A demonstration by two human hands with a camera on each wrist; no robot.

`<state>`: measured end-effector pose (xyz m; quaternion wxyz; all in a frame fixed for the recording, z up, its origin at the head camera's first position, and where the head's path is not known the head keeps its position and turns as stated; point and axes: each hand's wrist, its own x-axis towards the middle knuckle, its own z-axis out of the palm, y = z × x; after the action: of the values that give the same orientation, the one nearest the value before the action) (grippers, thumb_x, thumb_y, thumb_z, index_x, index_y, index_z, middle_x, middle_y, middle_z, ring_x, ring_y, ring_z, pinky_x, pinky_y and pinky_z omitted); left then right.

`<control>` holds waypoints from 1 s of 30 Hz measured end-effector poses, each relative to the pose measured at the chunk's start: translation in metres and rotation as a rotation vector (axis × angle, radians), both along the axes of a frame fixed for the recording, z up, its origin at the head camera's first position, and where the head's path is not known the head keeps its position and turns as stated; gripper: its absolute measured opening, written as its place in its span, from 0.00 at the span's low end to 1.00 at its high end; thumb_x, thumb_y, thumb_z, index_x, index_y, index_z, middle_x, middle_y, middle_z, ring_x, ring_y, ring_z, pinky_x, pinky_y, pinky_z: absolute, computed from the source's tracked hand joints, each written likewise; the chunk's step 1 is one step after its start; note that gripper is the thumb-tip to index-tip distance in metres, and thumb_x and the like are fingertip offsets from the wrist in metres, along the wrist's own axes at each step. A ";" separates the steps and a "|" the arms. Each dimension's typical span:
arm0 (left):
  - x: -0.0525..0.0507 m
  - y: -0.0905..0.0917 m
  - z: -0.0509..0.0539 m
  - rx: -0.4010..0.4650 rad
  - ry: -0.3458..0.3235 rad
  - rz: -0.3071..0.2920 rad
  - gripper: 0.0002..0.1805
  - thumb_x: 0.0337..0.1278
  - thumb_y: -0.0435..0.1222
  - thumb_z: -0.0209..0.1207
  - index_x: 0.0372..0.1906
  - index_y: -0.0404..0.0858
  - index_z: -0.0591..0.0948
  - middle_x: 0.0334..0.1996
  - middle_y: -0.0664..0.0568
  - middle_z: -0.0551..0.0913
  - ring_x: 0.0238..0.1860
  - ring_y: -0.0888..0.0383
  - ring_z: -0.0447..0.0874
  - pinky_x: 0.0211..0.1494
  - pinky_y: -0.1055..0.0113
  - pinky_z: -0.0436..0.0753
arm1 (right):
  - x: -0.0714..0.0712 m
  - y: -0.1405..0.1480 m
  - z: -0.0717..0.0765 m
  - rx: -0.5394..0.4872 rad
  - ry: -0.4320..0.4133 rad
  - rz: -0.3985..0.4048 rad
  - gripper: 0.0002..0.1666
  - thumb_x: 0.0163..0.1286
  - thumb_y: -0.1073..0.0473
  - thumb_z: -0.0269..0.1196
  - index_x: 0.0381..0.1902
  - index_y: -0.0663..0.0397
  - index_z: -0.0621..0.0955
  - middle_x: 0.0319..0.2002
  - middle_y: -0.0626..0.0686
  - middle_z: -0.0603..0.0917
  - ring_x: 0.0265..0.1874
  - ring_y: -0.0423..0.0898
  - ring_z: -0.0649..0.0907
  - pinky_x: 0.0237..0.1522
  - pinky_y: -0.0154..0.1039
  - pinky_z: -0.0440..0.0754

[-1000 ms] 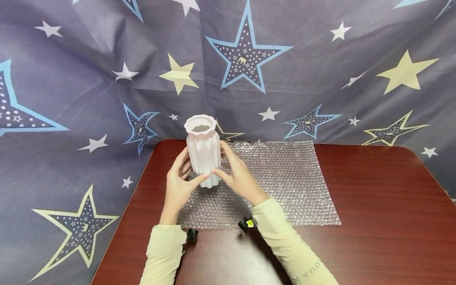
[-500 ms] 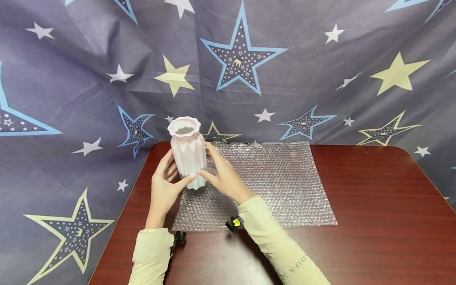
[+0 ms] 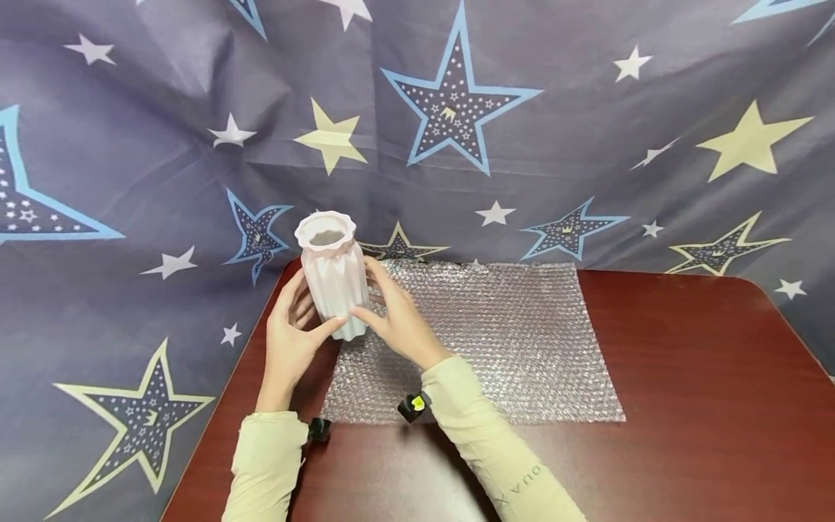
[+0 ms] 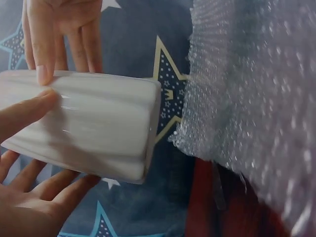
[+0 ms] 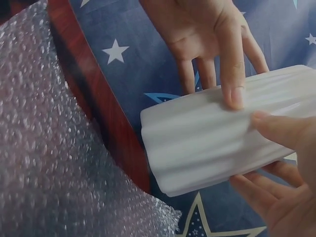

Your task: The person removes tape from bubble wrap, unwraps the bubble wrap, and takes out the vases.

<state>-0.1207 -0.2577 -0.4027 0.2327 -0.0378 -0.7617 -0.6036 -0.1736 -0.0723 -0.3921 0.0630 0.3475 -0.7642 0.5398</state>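
A white fluted vase (image 3: 335, 283) with a scalloped rim is held between both hands, nearly upright and leaning slightly left. My left hand (image 3: 287, 341) grips its left side, thumb across the front and fingers behind. From the other side my right hand (image 3: 401, 319) grips it the same way; the two thumbs almost meet near the base. Both wrist views show the vase's lower body (image 4: 103, 123) and base, with thumbs on one face and fingers round the sides. Underneath and to the right lies a sheet of bubble wrap (image 3: 496, 341). The vase appears raised above it.
The dark red wooden table (image 3: 704, 362) extends right of the bubble wrap and in front of it. A grey-blue curtain with stars (image 3: 554, 72) hangs behind and at the left, close to the table's edge. Black wrist cameras (image 3: 412, 407) sit at the cuffs.
Both hands have moved left with the vase, toward the left edge of the bubble wrap. The grip looks the same, and the bubble wrap stays flat in place.
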 end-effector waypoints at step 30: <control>0.000 -0.034 -0.011 0.049 -0.012 0.110 0.49 0.42 0.21 0.73 0.73 0.47 0.68 0.69 0.47 0.72 0.66 0.49 0.74 0.61 0.76 0.76 | -0.006 -0.047 -0.011 -0.021 -0.081 0.037 0.45 0.67 0.65 0.66 0.77 0.52 0.58 0.68 0.61 0.73 0.65 0.51 0.76 0.62 0.41 0.78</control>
<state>-0.1211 -0.2920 -0.4142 0.2618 0.0134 -0.7490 -0.6085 -0.1792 -0.1192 -0.4028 0.0256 0.3388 -0.7539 0.5623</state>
